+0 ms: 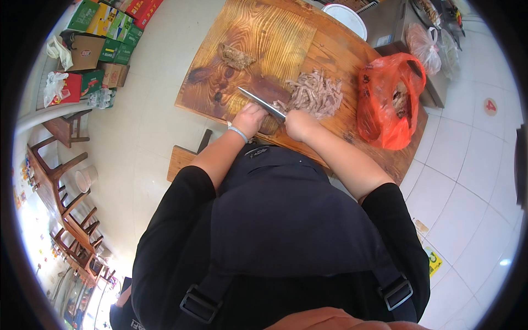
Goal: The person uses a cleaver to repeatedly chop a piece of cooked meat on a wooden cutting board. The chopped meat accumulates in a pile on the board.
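My right hand [300,124] grips the handle of a kitchen knife [260,101], its blade slanting toward the upper left over the wooden cutting board [264,24]. Close below the blade, my left hand [249,119] is curled on a brown piece of meat [270,124], partly hidden by the fingers. A heap of cut meat strips [317,95] lies just beyond my right hand. Farther up the board rests a separate chunk of cooked meat [236,57]. Behind the blade, a dark wet patch marks the wood.
On the right of the wooden table [350,53] stands an open red plastic bag [381,128] holding brown meat [400,100]. A white round lid [345,18] sits at the far edge, beside a metal cabinet [383,24]. Boxes [84,51] and wooden stools [66,130] stand left.
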Demonstrator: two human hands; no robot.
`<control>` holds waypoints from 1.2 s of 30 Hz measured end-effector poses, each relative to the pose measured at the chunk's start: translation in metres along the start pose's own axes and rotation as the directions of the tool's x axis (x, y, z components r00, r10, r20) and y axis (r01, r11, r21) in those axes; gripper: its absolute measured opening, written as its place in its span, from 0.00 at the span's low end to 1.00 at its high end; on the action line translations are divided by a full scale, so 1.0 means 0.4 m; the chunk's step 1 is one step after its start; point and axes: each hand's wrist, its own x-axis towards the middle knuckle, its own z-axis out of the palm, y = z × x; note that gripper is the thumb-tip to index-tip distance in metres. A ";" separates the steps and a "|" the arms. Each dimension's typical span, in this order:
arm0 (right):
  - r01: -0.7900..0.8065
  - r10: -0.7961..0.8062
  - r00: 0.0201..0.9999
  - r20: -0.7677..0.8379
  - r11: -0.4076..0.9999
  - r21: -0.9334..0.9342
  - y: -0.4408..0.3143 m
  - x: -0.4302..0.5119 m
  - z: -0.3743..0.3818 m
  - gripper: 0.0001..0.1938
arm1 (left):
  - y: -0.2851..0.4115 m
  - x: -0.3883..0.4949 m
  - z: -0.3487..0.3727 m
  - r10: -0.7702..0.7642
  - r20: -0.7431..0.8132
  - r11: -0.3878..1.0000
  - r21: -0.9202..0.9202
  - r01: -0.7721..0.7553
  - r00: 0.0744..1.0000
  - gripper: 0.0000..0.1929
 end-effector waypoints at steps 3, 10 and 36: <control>0.023 -0.023 1.000 0.009 1.000 0.000 -0.013 0.026 0.009 0.13 | -0.004 0.001 0.002 -0.006 0.018 0.999 -0.032 0.006 1.000 0.08; -0.012 0.013 0.997 -0.070 1.000 0.012 -0.059 0.067 0.032 0.14 | 0.012 0.008 -0.011 -0.011 0.072 0.998 0.067 0.006 0.997 0.07; -0.002 0.003 0.999 -0.036 1.000 0.025 -0.040 0.060 0.008 0.13 | 0.003 0.006 -0.026 -0.021 0.044 0.996 -0.085 0.024 0.999 0.08</control>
